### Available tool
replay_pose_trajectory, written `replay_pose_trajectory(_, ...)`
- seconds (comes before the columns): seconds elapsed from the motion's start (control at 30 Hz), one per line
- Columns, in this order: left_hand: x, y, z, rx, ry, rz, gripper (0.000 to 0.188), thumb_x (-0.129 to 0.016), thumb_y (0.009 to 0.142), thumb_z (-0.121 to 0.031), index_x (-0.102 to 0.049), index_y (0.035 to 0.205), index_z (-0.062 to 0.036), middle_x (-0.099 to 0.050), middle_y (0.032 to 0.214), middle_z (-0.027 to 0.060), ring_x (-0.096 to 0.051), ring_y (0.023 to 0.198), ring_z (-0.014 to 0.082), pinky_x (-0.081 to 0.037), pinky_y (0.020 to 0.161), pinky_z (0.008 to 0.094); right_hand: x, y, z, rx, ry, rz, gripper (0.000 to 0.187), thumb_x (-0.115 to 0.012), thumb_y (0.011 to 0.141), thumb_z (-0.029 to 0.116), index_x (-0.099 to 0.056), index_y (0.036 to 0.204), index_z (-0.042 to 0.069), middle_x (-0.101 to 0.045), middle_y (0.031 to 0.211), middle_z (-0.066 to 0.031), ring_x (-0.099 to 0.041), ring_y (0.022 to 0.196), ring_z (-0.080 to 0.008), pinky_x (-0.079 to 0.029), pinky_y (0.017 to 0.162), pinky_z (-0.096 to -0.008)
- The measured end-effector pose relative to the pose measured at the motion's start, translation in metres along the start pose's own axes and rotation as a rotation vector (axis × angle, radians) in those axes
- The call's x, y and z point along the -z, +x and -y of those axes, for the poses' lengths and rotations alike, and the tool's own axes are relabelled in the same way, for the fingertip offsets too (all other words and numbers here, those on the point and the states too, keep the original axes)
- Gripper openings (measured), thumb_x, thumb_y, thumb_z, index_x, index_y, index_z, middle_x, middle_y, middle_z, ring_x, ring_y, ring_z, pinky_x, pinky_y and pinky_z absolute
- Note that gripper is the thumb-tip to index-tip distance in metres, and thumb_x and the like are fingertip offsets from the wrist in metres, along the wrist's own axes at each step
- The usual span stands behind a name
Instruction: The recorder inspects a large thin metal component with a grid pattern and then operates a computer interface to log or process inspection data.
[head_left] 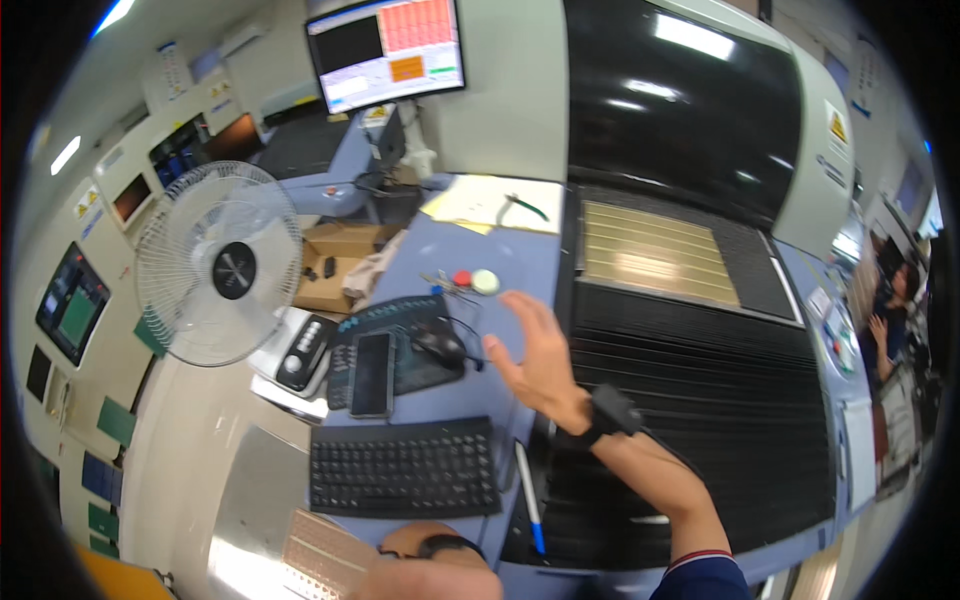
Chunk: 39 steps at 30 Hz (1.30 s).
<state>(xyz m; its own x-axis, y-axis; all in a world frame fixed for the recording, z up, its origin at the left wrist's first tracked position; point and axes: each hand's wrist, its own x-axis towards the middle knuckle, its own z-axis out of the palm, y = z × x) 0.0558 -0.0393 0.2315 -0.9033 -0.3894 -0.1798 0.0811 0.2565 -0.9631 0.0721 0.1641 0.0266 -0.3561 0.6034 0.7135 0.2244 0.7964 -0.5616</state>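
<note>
My right hand (540,362) reaches forward over the right edge of the blue worktop, a black wristband on its arm. Its thumb and fingers are apart, with nothing visible in them. Nearest to it are a black mouse (440,345), a round pale-lidded tub (485,282) and a red cap (462,279). My left hand (435,578) is low at the bottom edge, blurred, with dark bands showing at the wrist; its fingers are hidden. Beside it lies a copper-coloured patterned panel (325,560). Whether the hand touches that panel, I cannot tell.
A black keyboard (403,468), smartphone (372,375) and white-and-blue pen (530,497) lie nearby. At left stands a fan (215,275), at the back a monitor (388,52). Right, a machine holds a gold panel (655,250) beneath its dark cover (690,120). Cutters (527,207) lie on paper.
</note>
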Motion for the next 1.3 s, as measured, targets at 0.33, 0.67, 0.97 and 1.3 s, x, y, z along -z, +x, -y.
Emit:
replay_pose_trajectory(0.33,-0.01,0.023,-0.11,2.206,1.568,1.025,0.02,-0.076,0.077,0.004,-0.059,0.072,-0.0057,-0.058,0.064,0.0053,-0.055,0.055,0.0209,-0.04,0.052,0.0313,0.305,-0.158,-0.012,-0.327,-0.327,-0.373,0.031,-0.058,0.098,0.01,-0.062,0.125,-0.005,-0.066,0.122,-0.0171,-0.062,0.116,-0.0259,-0.047,0.102,-0.0377)
replay_pose_trajectory(0.67,-0.114,0.029,-0.213,2.654,1.568,1.967,0.029,-0.075,0.086,-0.027,-0.07,0.103,-0.0042,-0.067,0.11,0.0085,-0.06,0.11,0.0274,-0.048,0.092,0.0395,0.296,-0.193,-0.023,-0.417,-0.374,-0.028,0.03,-0.064,0.096,0.015,-0.064,0.119,-0.003,-0.066,0.122,-0.0225,-0.062,0.116,-0.0392,-0.047,0.101,-0.0442)
replay_pose_trajectory(0.97,-0.129,0.056,-0.222,2.416,1.916,2.322,0.035,-0.073,0.087,-0.026,-0.07,0.111,-0.0008,-0.068,0.122,0.0165,-0.057,0.122,0.0372,-0.044,0.099,0.0471,0.285,-0.204,-0.023,-0.413,-0.289,0.04,0.028,-0.066,0.094,0.013,-0.065,0.116,-0.004,-0.064,0.124,-0.024,-0.062,0.115,-0.0397,-0.05,0.098,-0.0436)
replay_pose_trajectory(1.3,-0.1,-0.036,-0.231,2.529,1.761,1.921,0.051,-0.072,0.09,-0.034,-0.061,0.128,-0.0003,-0.055,0.14,0.0184,-0.051,0.131,0.0378,-0.043,0.105,0.0466,0.281,-0.201,-0.027,-0.55,-0.245,0.089,0.038,-0.068,0.093,0.017,-0.063,0.123,-0.005,-0.059,0.133,-0.0258,-0.057,0.124,-0.0414,-0.048,0.103,-0.0439)
